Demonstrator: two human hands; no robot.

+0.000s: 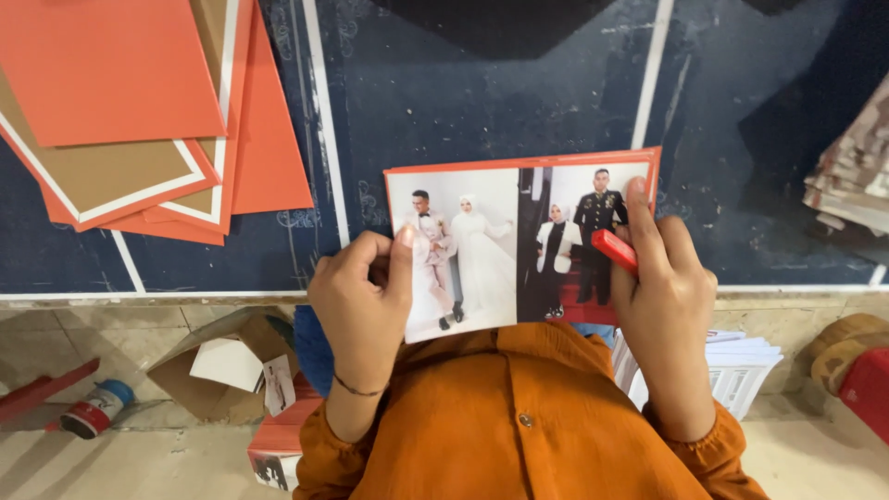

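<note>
While an orange-sleeved person looks down from above, both hands hold a printed photo spread (519, 245) at the centre of the frame, its far edge lying over the dark blue surface (482, 102). The left hand (363, 294) is curled closed, pinching the spread's lower left corner between thumb and fingers. The right hand (662, 296) grips the right edge, its forefinger stretched up along the print, and also clamps a small red tool (615, 250) against the picture. The spread shows formally dressed couples and has an orange border along the top and right. On the floor at lower left sit an open cardboard box (218, 370) and a small glue bottle (97, 409); a stack of white paper (745, 366) lies at lower right. Farther off, orange and tan card sheets (139, 111) are fanned on the surface at upper left, and a pile of prints (857, 176) rests at the right edge.
</note>
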